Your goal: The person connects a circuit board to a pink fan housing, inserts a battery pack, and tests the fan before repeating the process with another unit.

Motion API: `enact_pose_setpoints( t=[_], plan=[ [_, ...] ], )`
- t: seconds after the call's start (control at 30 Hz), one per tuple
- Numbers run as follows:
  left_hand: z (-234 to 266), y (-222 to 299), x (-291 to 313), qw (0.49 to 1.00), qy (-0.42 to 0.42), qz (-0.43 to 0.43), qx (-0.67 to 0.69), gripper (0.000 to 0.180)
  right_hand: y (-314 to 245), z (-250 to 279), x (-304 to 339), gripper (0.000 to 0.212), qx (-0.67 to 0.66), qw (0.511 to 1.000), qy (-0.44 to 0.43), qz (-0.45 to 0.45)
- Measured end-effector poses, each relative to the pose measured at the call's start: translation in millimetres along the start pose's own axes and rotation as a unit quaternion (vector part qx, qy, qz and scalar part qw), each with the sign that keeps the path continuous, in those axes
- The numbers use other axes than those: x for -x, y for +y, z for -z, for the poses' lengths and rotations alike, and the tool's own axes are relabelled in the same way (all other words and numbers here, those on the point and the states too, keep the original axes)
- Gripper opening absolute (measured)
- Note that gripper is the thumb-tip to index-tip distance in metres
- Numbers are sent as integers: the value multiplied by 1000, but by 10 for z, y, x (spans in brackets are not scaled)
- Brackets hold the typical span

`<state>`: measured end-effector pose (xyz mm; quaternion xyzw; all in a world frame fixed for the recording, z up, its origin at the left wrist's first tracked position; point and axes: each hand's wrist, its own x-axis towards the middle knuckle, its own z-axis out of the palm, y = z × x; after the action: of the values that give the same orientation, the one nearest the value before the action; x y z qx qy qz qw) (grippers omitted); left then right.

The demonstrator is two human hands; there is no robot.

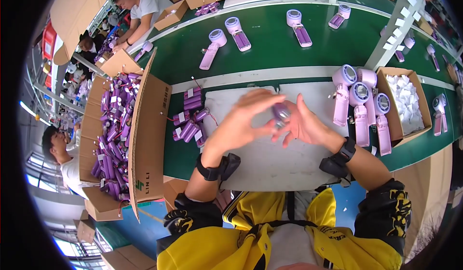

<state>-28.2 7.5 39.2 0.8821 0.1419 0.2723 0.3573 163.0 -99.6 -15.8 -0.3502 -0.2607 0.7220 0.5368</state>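
Note:
Over the grey-white work mat (260, 168), a purple battery pack (280, 111) with shiny ends is between my hands, partly smeared by motion. My right hand (308, 125) has its fingers behind and under the pack, its thumb raised apart. Curved around the pack's near side is my left hand (251, 118), thumb and forefinger spread, blurred; no firm grip shows there. Several purple battery packs (190, 125) with wires lie left of the mat. To the right lie several pink-lilac handheld fan bodies (359, 96), their handles pointing toward me.
An open carton (150, 139) full of purple packs stands at left. A smaller box (427, 118) with white pieces stands at right. Beyond a pale rail, fans (299, 28) lie on the green belt (270, 53). A white post (393, 33) rises at right. Co-workers sit at far left.

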Motion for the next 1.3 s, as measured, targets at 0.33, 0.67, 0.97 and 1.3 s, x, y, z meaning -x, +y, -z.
enact_pose_setpoints(
  t=[0.33,0.67,0.97,1.3],
  plan=[
    [543,-1584,-770,860,21,356,-366,78,173,227,-142,19,79,992,32,88],
    [582,-1750,-848,804,-16,451,-389,46,303,259,-274,13,284,907,113,291],
    [-321,89,-128,923,-58,286,-250,41,90,149,-104,21,426,841,228,242],
    [-369,-258,-53,981,-84,173,-39,30,139,181,-54,21,542,776,214,240]
  ],
)
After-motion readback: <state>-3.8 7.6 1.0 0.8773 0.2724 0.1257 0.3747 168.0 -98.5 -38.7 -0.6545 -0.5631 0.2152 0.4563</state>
